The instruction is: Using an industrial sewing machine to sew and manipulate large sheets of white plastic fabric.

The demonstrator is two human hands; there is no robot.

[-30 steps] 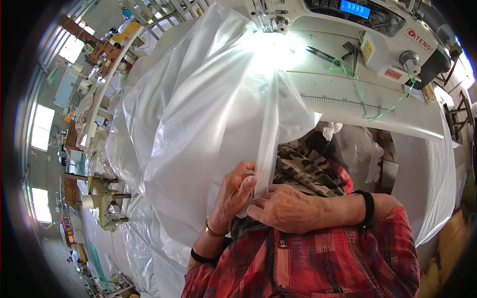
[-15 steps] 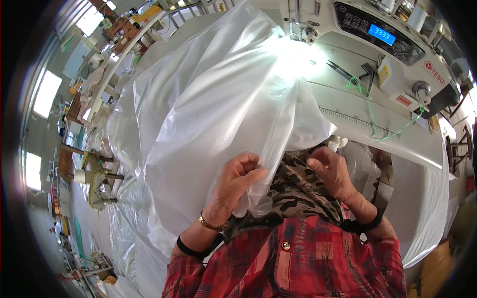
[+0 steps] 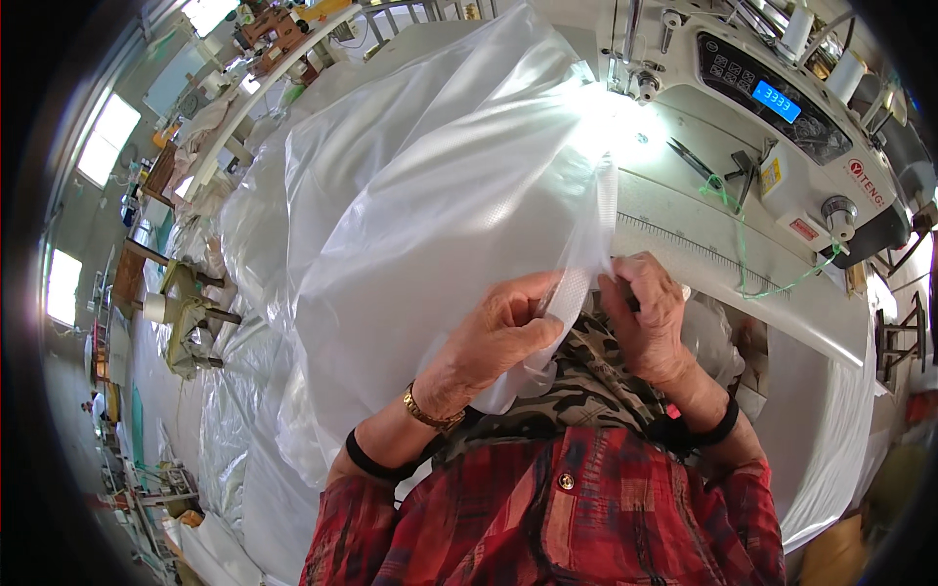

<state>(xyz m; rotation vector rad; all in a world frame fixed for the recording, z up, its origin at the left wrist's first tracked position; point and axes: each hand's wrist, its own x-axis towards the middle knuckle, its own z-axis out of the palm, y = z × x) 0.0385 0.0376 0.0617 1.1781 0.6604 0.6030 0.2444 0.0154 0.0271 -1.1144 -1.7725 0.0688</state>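
On the white sewing bench [image 3: 743,283], the right hand [image 3: 650,317] has come up beside the left hand [image 3: 498,337]; both now pinch the translucent plastic sheet's white woven edge strip [image 3: 576,298].

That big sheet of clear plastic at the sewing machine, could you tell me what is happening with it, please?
A person in a red plaid shirt sits at a white sewing machine. Both hands pinch the near edge of a large clear plastic sheet, the left hand and right hand close together on a white strip along that edge. The sheet billows over the machine table.
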